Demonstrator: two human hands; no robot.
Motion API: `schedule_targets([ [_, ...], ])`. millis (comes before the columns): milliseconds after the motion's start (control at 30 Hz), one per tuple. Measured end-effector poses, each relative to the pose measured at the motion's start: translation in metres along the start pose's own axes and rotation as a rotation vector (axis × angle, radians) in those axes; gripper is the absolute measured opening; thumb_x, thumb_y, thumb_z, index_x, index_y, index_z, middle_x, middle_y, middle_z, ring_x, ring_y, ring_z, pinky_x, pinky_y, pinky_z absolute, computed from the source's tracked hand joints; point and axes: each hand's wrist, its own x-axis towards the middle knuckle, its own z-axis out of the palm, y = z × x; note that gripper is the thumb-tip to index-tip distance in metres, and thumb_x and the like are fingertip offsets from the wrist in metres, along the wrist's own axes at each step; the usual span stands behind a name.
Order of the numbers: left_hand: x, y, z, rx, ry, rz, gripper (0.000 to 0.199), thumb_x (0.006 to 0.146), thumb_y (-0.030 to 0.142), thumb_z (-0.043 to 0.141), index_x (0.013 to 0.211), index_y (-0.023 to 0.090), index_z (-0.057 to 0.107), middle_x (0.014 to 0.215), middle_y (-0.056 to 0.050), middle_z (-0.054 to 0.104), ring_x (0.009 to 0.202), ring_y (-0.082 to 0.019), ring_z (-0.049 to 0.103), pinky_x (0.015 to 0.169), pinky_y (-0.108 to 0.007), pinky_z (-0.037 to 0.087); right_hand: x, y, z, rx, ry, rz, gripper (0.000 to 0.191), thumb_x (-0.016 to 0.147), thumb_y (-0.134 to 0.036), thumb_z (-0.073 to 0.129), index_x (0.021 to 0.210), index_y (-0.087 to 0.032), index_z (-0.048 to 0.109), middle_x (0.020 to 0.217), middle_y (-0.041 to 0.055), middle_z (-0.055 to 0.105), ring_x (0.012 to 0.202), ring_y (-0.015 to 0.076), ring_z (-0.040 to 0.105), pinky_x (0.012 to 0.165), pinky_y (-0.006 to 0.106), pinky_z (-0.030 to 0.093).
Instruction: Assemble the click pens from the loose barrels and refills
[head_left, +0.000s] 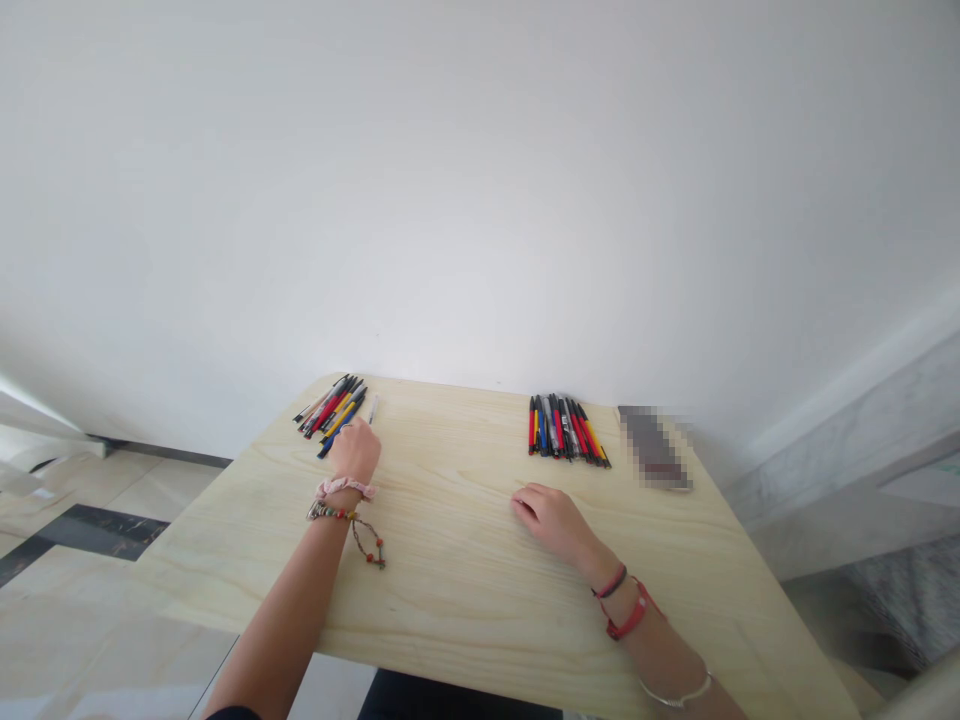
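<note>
My left hand [356,448] is at the near side of the left group of pens [330,408], its fingers closed and mostly hidden behind the back of the hand. A pale pen [373,408] points up from just beyond that hand; whether it is gripped I cannot tell. My right hand [546,513] rests on the wooden table [450,560] with its fingers curled together, and what they hold, if anything, is hidden. Beyond it lies the right group of pens [564,428], red, yellow, blue and black, side by side and apart from the hand.
A blurred flat dark object [654,448] lies near the table's back right corner. A white wall [480,200] stands behind the table's far edge. Tiled floor [90,600] shows at the left, and a marble-like ledge [847,420] at the right.
</note>
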Motion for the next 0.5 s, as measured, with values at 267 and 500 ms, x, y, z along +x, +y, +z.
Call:
schedule_targets([
  [267,-0.016,0.033,-0.010,-0.585,-0.294,0.429,0.021,0.071,0.028,0.045,0.080,0.019,0.062,0.066,-0.003,0.064,0.068,-0.018,0.059,0.063,-0.025,0.039,0.002,0.007,0.000,0.326,0.136,0.168,0.024,0.080,-0.027,0.040,0.066,-0.016,0.057,0.058,0.0012,0.057,0.053,0.0122,0.052,0.051,0.023,0.039],
  [500,-0.070,0.083,-0.009,-0.708,-0.560,0.873,0.020,0.073,0.026,0.045,0.080,0.018,0.062,0.068,0.000,0.064,0.065,-0.013,0.057,0.062,-0.021,0.040,0.005,0.024,-0.003,0.841,0.367,0.452,0.045,0.075,-0.056,0.035,0.053,-0.018,0.043,0.039,-0.0043,0.043,0.030,0.0063,0.034,0.033,0.020,0.027],
])
